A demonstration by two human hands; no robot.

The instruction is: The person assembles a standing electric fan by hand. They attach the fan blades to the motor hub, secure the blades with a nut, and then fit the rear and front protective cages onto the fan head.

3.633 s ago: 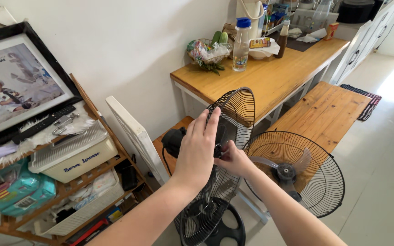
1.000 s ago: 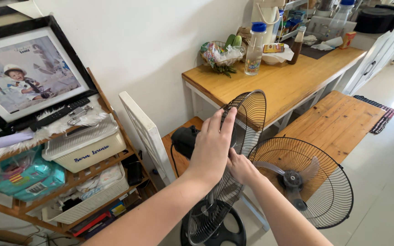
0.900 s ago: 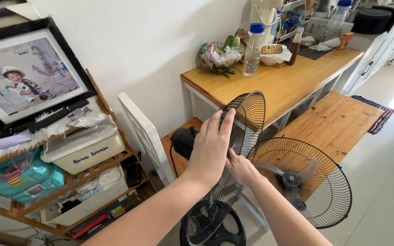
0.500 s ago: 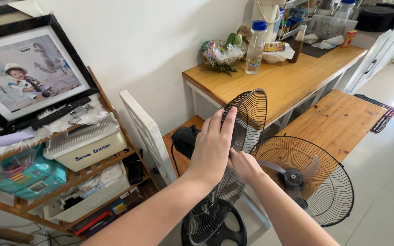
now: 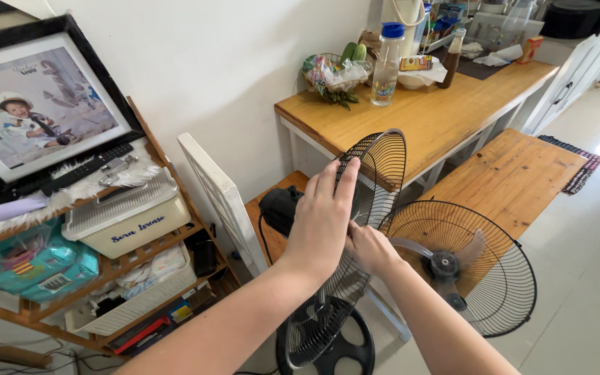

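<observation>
A black wire fan guard [image 5: 376, 173], standing nearly edge-on and upright on the fan's motor housing [image 5: 280, 207], is seen at the centre of the view. The left hand [image 5: 322, 221] is laid flat against the near face of this guard with its fingers straight and spread, so nothing is gripped by it. The right hand [image 5: 371, 248], just at 4 o'clock of the left, is curled against the guard's hub area; whether something small is pinched in it cannot be told, as the fingers are hidden behind the left hand. A second round guard with the pale fan blade [image 5: 468, 251] inside it is leaned at 3 o'clock of the hands, against the lower wooden bench [image 5: 515, 170]. The black round fan base [image 5: 345, 351] is seen on the floor at 6 o'clock. At 12 o'clock a wooden counter [image 5: 418, 114] is set against the wall, carrying a clear bottle with a blue cap [image 5: 387, 64] and a basket of vegetables [image 5: 331, 73]. A white panel [image 5: 220, 198] is leaned on the wall at 9 o'clock, and further at 9 o'clock a wooden shelf [image 5: 116, 267] with a framed picture [image 5: 32, 114] and a white box [image 5: 130, 222] is found.
</observation>
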